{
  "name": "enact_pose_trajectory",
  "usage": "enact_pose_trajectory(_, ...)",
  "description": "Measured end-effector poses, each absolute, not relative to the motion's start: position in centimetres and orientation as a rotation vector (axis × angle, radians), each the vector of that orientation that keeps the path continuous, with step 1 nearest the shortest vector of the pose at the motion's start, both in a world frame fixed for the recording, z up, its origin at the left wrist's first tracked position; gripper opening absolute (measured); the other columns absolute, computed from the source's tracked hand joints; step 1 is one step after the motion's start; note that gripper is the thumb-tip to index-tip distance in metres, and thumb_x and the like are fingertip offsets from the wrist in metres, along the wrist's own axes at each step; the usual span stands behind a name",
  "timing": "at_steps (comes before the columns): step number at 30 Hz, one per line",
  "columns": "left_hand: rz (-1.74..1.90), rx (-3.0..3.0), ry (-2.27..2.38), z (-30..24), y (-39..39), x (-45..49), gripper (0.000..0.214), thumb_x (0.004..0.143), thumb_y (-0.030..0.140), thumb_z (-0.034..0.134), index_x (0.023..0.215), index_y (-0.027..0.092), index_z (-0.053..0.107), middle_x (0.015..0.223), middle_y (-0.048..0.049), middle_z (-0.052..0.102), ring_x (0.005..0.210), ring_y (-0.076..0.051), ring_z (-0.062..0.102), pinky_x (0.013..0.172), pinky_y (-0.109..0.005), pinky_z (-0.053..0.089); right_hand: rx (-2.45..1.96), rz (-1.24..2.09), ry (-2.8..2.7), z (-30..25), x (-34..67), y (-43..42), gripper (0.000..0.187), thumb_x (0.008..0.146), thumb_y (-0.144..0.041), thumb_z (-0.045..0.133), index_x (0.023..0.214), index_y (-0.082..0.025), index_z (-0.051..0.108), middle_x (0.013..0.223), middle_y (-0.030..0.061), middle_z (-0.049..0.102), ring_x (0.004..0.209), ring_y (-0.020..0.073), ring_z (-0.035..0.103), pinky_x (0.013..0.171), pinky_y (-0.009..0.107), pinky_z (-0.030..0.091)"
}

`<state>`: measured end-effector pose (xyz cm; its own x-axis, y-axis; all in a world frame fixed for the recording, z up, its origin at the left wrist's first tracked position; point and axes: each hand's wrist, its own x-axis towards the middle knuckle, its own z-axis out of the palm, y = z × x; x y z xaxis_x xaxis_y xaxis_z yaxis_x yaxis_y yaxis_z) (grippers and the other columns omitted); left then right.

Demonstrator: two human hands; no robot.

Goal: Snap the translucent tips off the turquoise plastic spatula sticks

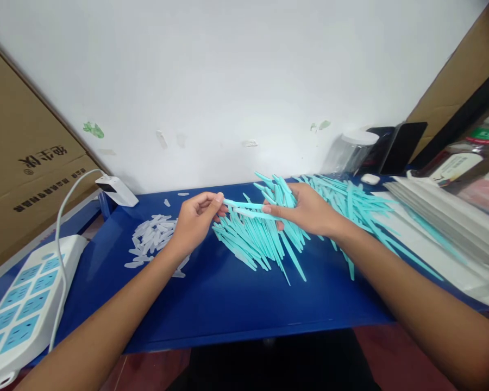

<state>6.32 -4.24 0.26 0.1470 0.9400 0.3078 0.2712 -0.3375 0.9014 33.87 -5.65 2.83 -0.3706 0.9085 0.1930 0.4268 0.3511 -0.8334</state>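
Note:
My left hand [195, 220] pinches the pale end of a thin turquoise plastic stick [248, 206] above the blue table [236, 304]. My right hand [305, 209] grips the other end of that stick and also holds a bundle of several more turquoise sticks. Below both hands lies a heap of the same turquoise sticks [256, 241], and a second spread of them [350, 198] lies behind my right wrist. A pile of small clear plastic caps [152, 236] rests on the table just left of my left hand.
A white power strip [22, 304] with a cable sits at the left edge, with a white charger [116, 190] behind it. Cardboard boxes [20, 152] stand left. At right lie a stack of clear bags [448, 217], a clear jar [350, 152], dark phones [399, 146] and bottles [468, 157].

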Motion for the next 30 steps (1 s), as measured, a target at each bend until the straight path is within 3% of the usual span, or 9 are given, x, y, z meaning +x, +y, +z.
enact_pose_trajectory(3,1.227,1.975,1.435,0.4,-2.4,3.9,0.044,0.103,0.055,0.051,0.103,0.016,0.074,0.092,-0.0104,0.078,0.085,-0.025,0.073,0.079,-0.037,0.058,-1.203,0.860,-1.938,2.7,34.1,-5.5,0.044,0.089,-0.059,0.072,0.103,-0.017,0.069,0.067,0.0017,0.071,0.049,0.0176,0.062,0.053,0.029,0.041)
enact_pose_trajectory(5,1.160,2.264,1.790,0.1,-0.7,1.6,0.036,0.104,0.044,0.052,0.113,0.017,0.075,0.108,-0.0123,0.079,0.101,-0.030,0.072,0.095,-0.043,0.055,-1.242,0.771,-1.927,2.6,34.3,-5.3,0.047,0.089,-0.059,0.073,0.106,-0.016,0.068,0.067,0.0020,0.071,0.051,0.0194,0.063,0.056,0.031,0.043)
enact_pose_trajectory(7,0.926,2.500,2.044,-0.7,0.9,-0.6,0.042,0.104,0.031,0.046,0.134,0.012,0.068,0.135,-0.0180,0.071,0.127,-0.037,0.061,0.111,-0.051,0.045,-1.258,0.701,-1.926,2.6,34.6,-5.0,0.047,0.089,-0.059,0.073,0.106,-0.016,0.067,0.068,0.0020,0.072,0.054,0.0213,0.066,0.062,0.033,0.045)
enact_pose_trajectory(10,0.488,2.566,2.102,-2.1,2.6,-2.8,0.049,0.104,0.025,0.041,0.146,0.009,0.060,0.147,-0.0187,0.063,0.136,-0.036,0.056,0.113,-0.049,0.044,-1.264,0.684,-1.942,2.4,34.8,-4.7,0.045,0.091,-0.058,0.071,0.107,-0.017,0.067,0.074,0.0026,0.074,0.057,0.0228,0.069,0.069,0.035,0.048)
enact_pose_trajectory(13,0.332,2.535,2.109,-2.9,3.1,-3.2,0.047,0.104,0.026,0.041,0.141,0.010,0.065,0.141,-0.0184,0.068,0.129,-0.037,0.062,0.107,-0.048,0.049,-1.271,0.687,-1.947,2.2,34.9,-4.5,0.041,0.092,-0.055,0.069,0.107,-0.017,0.067,0.079,0.0035,0.075,0.060,0.0229,0.071,0.068,0.034,0.048)
enact_pose_trajectory(17,0.386,2.564,2.115,-2.7,3.1,-2.9,0.044,0.101,0.023,0.045,0.136,0.014,0.069,0.130,-0.0166,0.073,0.124,-0.036,0.063,0.105,-0.048,0.050,-1.290,0.707,-1.947,2.1,35.0,-4.4,0.038,0.093,-0.051,0.068,0.110,-0.017,0.067,0.077,0.0028,0.075,0.055,0.0214,0.069,0.059,0.032,0.045)
enact_pose_trajectory(23,0.438,2.583,2.099,-3.0,4.2,-4.1,0.050,0.101,0.022,0.041,0.144,0.012,0.063,0.147,-0.0176,0.063,0.135,-0.036,0.057,0.110,-0.050,0.046,-1.277,0.752,-1.939,2.2,34.8,-4.5,0.041,0.091,-0.049,0.071,0.116,-0.016,0.067,0.085,0.0046,0.077,0.060,0.0231,0.073,0.061,0.032,0.049)
enact_pose_trajectory(30,0.472,2.594,2.020,-3.5,4.5,-4.6,0.040,0.098,0.021,0.046,0.124,0.018,0.076,0.125,-0.0123,0.076,0.120,-0.033,0.066,0.104,-0.044,0.050,-1.284,0.791,-1.940,1.8,34.6,-4.3,0.043,0.090,-0.054,0.073,0.112,-0.017,0.069,0.092,0.0058,0.077,0.057,0.0219,0.072,0.055,0.030,0.045)
